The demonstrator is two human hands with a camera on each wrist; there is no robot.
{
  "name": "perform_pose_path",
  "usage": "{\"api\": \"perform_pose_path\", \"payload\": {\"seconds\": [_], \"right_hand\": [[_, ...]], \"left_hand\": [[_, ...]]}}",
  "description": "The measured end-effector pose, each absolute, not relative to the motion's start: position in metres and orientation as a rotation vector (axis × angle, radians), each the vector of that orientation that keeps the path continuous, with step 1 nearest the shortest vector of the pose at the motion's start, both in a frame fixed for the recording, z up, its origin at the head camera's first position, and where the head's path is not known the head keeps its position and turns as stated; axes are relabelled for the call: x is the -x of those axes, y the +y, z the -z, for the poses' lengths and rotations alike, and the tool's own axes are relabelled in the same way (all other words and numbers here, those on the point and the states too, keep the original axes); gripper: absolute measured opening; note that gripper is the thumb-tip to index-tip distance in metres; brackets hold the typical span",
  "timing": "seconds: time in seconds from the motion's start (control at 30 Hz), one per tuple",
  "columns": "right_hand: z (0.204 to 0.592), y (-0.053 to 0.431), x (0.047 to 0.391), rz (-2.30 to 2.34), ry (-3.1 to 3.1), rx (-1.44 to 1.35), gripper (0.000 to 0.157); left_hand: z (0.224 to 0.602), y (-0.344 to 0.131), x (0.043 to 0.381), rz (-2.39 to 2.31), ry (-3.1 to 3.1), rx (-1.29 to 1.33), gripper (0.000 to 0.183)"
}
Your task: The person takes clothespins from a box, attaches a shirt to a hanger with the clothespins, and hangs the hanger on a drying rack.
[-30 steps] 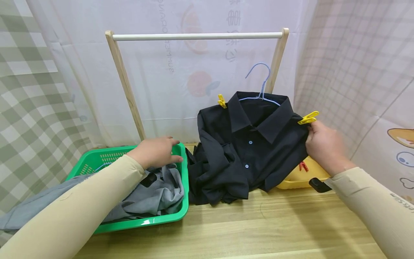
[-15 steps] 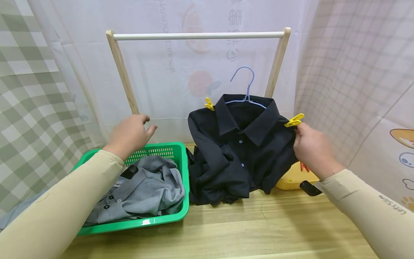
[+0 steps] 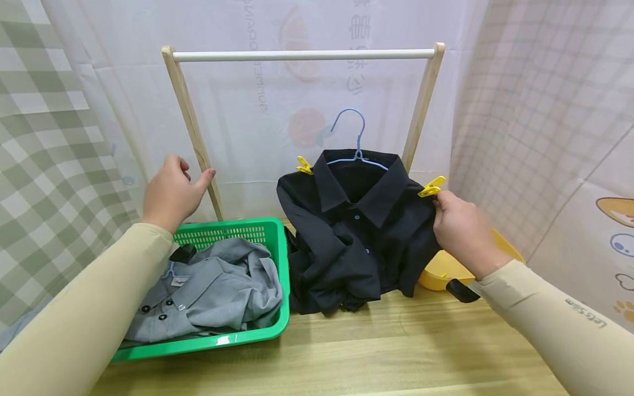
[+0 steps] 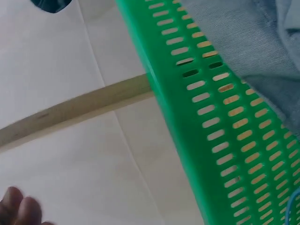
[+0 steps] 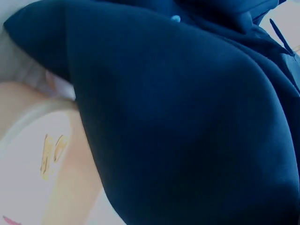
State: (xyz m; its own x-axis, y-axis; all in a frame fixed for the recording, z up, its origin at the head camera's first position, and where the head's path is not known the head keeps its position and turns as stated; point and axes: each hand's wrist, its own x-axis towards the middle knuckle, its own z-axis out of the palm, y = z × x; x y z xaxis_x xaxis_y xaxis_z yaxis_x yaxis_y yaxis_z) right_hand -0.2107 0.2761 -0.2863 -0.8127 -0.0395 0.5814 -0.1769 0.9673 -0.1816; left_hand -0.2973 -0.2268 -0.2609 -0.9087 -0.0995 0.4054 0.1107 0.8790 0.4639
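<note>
A black shirt (image 3: 337, 264) on a blue wire hanger (image 3: 359, 144) is held up at its shoulder by my right hand (image 3: 463, 231), just below a yellow clothespin (image 3: 432, 187). A second yellow clothespin (image 3: 304, 165) sits on the other shoulder. The shirt's lower part bunches on the table, and its cloth fills most of the right wrist view. My left hand (image 3: 173, 192) is raised over the back left of the green basket (image 3: 281, 275), holding nothing, its thumb apart from the loosely bent fingers. Inside the basket lies a grey shirt (image 3: 223, 286) with dark buttons.
Behind everything stands a rack with a white bar (image 3: 302, 55) and wooden legs (image 3: 423, 110). A yellow tray (image 3: 441, 278) with clothespins in it sits at the right, partly behind my right hand. The table (image 3: 346, 352) is wooden.
My right hand has moved left, bringing the black shirt's shoulders and hanger left and slightly down. My left hand has risen and moved left, away from the basket's right side.
</note>
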Motion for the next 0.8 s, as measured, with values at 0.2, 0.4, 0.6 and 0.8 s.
{"api": "perform_pose_path", "payload": {"seconds": [0.2,0.4,0.6,0.8], "right_hand": [[0.288,0.264,0.211,-0.311,-2.493,-0.193,0.020],[0.290,0.258,0.212,-0.329,-2.504,-0.192,0.020],[0.292,0.257,0.214,-0.340,-2.501,-0.197,0.019],[0.291,0.257,0.215,-0.347,-2.498,-0.191,0.019]], "left_hand": [[0.256,-0.221,0.310,0.718,-2.759,0.040,0.104],[0.259,-0.216,0.321,0.672,-2.766,0.077,0.079],[0.265,-0.211,0.320,0.694,-2.753,0.061,0.062],[0.269,-0.208,0.321,0.685,-2.751,0.029,0.064]]}}
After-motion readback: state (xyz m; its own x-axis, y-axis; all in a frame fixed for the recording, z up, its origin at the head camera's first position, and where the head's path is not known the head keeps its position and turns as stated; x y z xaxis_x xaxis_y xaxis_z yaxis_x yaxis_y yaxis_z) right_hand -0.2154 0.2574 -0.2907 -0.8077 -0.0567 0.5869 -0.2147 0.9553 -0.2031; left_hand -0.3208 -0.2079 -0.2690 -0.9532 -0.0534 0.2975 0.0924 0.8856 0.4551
